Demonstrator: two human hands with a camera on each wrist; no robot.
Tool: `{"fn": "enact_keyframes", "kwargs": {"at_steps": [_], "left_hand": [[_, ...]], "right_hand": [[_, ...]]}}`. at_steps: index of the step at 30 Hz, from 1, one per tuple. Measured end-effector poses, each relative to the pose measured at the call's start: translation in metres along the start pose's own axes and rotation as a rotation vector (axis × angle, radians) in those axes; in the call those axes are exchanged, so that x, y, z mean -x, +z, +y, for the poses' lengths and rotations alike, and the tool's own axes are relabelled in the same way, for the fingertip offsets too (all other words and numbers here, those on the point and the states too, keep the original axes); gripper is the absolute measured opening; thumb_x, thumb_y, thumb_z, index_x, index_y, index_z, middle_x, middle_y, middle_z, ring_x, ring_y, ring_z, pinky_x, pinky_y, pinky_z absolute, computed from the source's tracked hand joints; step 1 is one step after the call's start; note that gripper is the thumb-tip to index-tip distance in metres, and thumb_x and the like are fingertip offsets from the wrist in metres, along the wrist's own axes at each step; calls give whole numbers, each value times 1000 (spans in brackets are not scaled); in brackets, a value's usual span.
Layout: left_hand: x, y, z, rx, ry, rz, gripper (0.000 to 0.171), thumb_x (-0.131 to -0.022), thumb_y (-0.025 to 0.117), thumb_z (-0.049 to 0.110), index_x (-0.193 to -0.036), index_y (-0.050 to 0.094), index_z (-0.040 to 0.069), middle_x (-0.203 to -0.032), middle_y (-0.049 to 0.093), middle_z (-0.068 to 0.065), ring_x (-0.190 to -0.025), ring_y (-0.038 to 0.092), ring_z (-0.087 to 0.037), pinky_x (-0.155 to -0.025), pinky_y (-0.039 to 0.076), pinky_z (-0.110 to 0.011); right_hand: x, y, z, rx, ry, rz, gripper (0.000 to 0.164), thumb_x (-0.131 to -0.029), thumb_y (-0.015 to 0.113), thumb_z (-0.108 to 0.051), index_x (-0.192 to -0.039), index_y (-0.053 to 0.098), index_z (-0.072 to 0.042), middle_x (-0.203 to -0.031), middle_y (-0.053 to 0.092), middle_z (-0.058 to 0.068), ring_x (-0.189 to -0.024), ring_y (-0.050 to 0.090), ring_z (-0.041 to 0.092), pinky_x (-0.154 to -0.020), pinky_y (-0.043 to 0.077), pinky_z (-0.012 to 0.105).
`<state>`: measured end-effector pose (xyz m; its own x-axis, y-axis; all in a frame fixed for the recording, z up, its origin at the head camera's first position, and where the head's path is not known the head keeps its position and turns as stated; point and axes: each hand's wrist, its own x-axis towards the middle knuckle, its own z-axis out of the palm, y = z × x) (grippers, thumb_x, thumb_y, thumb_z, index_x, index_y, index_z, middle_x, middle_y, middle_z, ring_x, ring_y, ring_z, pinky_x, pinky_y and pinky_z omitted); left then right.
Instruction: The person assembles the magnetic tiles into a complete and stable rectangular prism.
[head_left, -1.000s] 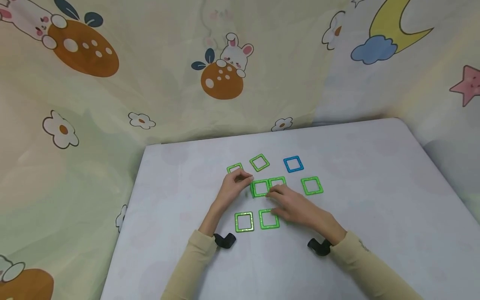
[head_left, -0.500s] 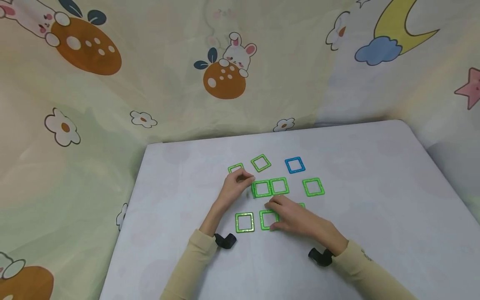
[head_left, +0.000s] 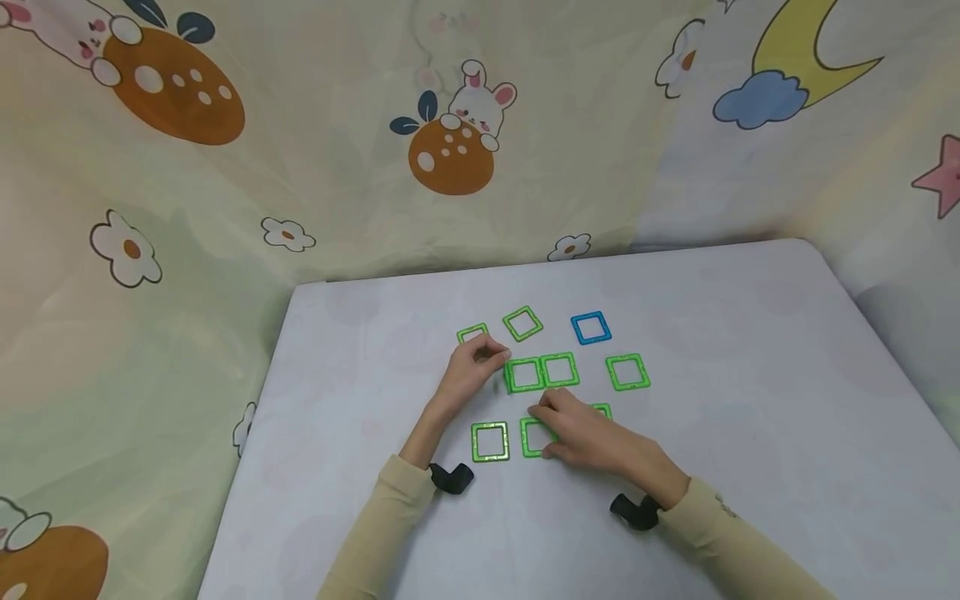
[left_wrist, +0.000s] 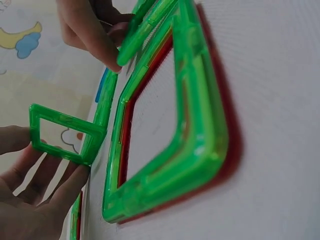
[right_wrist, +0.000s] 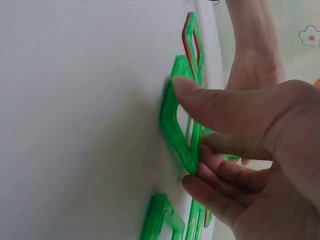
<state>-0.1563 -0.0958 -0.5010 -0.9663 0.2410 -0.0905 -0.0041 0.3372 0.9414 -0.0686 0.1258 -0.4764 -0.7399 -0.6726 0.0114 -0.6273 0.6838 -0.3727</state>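
My left hand (head_left: 462, 379) pinches a green square magnetic tile (left_wrist: 65, 119) that stands upright. It meets the left edge of two green tiles (head_left: 542, 372) lying flat, side by side. My right hand (head_left: 592, 432) is nearer the front, its thumb and fingers on the edges of another green square tile (right_wrist: 169, 125). In the right wrist view that tile is gripped between thumb and fingertips; whether it is lifted is hard to tell. The right hand covers much of it in the head view. A further green tile (head_left: 603, 409) shows partly behind that hand.
On the white table (head_left: 750, 375) lie a blue square tile (head_left: 577, 332) at the back, a green tile (head_left: 611, 374) at the right, and a green tile (head_left: 475, 443) in front of the left hand. Two more green ones sit at the back left. Patterned cloth (head_left: 337, 167) hangs behind.
My right hand has drawn back from the two joined tiles towards the front and taken hold of the nearer green tile. The left hand has stayed at the upright tile.
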Motion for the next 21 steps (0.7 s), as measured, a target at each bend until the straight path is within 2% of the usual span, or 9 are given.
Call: {"fn": "enact_keyframes", "kwargs": {"at_steps": [5,10,13,17,21], "left_hand": [[2,-1,-1,6,-4,-9,14,-99,70,28,-104,71,15,-110,71,1,-109,65,-15,-106,47,-44],[2,-1,0,3,6,-3,14,-98,71,27,-104,72,15,-108,71,1,-107,65,-15,-103,48,-44],[2,-1,0,6,10,-5,14,-99,70,28,-104,72,15,-109,71,0,-107,65,-16,-102,48,-43],[2,0,0,8,12,-8,15,-99,70,28,-105,72,15,-110,71,0,-108,66,-16,-103,48,-44],[2,-1,-1,10,21,0,14,-99,70,28,-104,72,15,-110,71,0,-108,66,-16,-104,48,-44]], "right_hand": [[-5,-1,-7,-27,74,-37,51,-76,92,-13,-120,68,-1,-108,54,5,-98,49,18,-85,52,34],[-12,-4,-15,-178,247,-90,44,-79,88,-6,-119,69,-2,-105,58,4,-93,52,15,-83,52,35],[-15,-4,-18,-243,312,-86,35,-84,81,0,-118,72,-3,-103,60,3,-89,54,13,-81,52,33],[-17,-1,-18,-245,314,-34,24,-88,74,6,-111,75,-2,-101,64,3,-88,58,13,-80,54,33],[-17,1,-17,-221,297,24,20,-89,73,6,-108,76,-1,-99,68,5,-90,63,15,-81,56,34]]}}
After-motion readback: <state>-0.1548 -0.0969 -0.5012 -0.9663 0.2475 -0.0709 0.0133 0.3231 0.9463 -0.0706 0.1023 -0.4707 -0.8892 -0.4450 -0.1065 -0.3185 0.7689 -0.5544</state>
